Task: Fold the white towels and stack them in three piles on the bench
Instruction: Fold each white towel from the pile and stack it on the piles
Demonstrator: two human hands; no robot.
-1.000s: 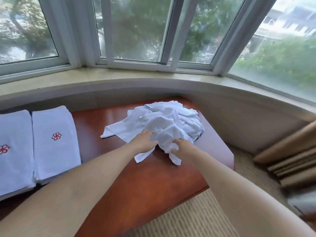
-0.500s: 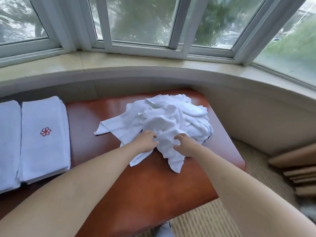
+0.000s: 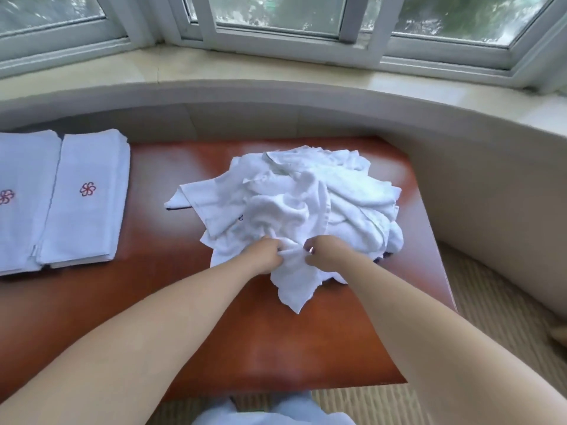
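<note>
A crumpled heap of white towels (image 3: 310, 200) lies on the right half of the red-brown wooden bench (image 3: 171, 302). My left hand (image 3: 260, 253) and my right hand (image 3: 325, 251) sit side by side at the heap's near edge, each gripping a bunch of the same white towel (image 3: 294, 280), whose loose corner hangs toward me. Two piles of folded white towels with a red flower emblem lie at the bench's left end: one pile (image 3: 86, 197) and a second pile (image 3: 21, 204) cut by the frame's left edge.
A curved beige window sill (image 3: 276, 96) wraps behind and to the right of the bench, with white window frames above. Striped carpet (image 3: 491, 289) lies to the right. Bare bench surface lies between the piles and the heap.
The camera has tilted down and moved closer. Both hands have drawn together on the near part of the heap and bunched the towel between them.
</note>
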